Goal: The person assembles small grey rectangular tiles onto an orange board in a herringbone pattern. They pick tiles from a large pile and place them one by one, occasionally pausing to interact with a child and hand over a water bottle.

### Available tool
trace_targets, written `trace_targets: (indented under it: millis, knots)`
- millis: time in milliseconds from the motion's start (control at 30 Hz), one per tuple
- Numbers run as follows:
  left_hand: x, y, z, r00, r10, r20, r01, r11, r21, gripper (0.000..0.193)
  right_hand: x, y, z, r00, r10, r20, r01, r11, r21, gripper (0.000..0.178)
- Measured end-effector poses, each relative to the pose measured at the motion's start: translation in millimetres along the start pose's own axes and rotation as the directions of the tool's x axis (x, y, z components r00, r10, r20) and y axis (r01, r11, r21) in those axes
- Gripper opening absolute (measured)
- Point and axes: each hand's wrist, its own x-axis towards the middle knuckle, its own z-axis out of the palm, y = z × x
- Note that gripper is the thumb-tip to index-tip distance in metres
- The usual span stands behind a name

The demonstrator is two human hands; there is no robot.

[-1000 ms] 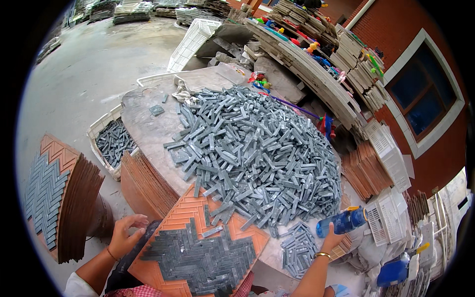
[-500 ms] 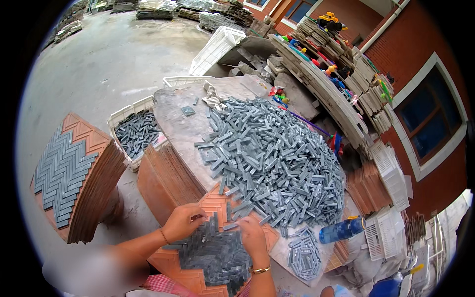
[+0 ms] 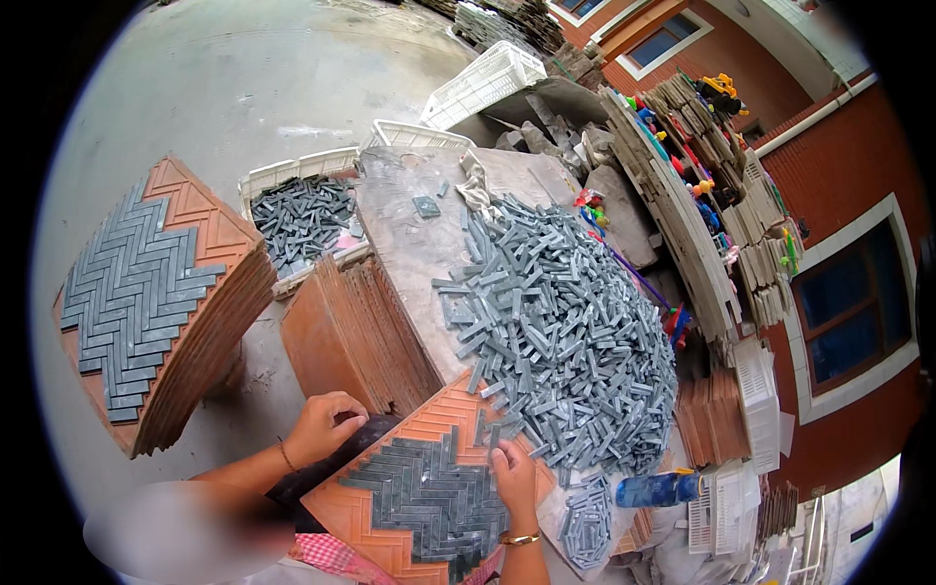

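Right hand (image 3: 514, 475) on tile-filled orange tray (image 3: 363, 517)

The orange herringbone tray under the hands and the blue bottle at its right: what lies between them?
In the head view, a small flat bundle of grey stone strips lies on the slab between the orange herringbone tray and the blue bottle.

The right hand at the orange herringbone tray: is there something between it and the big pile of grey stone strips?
Nothing visible. The right hand rests on the orange herringbone tray, and the pile of grey stone strips begins directly beyond its fingertips, loose strips reaching them.
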Motion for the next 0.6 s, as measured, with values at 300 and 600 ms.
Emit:
trace_targets:
  millis: [300, 600]
  knots:
    - [-3, 1, 7, 0.996, -0.022, 0.09, 0.026, 0.998, -0.052, 0.009, 16, -47, 35, 0.964, -0.208, 0.165, 0.238, 0.953, -0.185, 0.018]
    - [-5, -4, 32, 0.984, 0.129, 0.126, -0.131, 0.991, 0.002, 0.01, 32, -56, 60, 0.871, -0.351, 0.342, 0.461, 0.825, -0.327, 0.012]
